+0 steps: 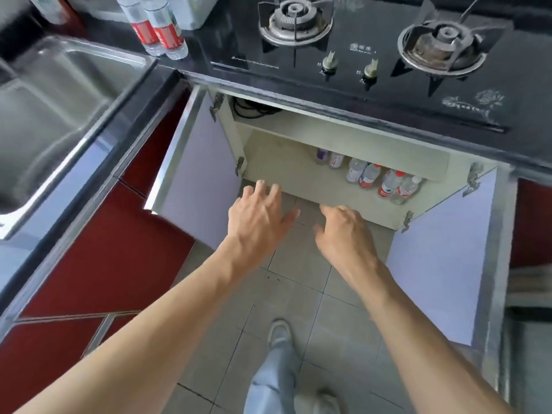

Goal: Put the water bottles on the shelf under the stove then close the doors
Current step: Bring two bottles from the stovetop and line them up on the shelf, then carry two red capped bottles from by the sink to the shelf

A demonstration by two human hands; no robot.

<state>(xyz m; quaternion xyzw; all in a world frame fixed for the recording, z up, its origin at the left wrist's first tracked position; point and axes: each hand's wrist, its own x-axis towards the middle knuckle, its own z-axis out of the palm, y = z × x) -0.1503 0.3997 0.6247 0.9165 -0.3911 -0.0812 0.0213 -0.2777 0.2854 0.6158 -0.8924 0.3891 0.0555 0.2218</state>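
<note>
Left hand [257, 216], right hand [343, 231] grips released; left door [194, 174], right door [442, 249] open; two bottles [161, 31] beside sink [59, 94].

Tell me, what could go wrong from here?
The two clear red-labelled plastic water bottles on the black counter could get forgotten if the white cabinet doors are shut now. The crowded clear bottles on the cream shelf stand near its front edge; adding more might topple them.

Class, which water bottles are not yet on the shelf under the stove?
The two red-labelled bottles standing together on the black counter, between the sink and the stove. All the others are on the shelf below.
</note>
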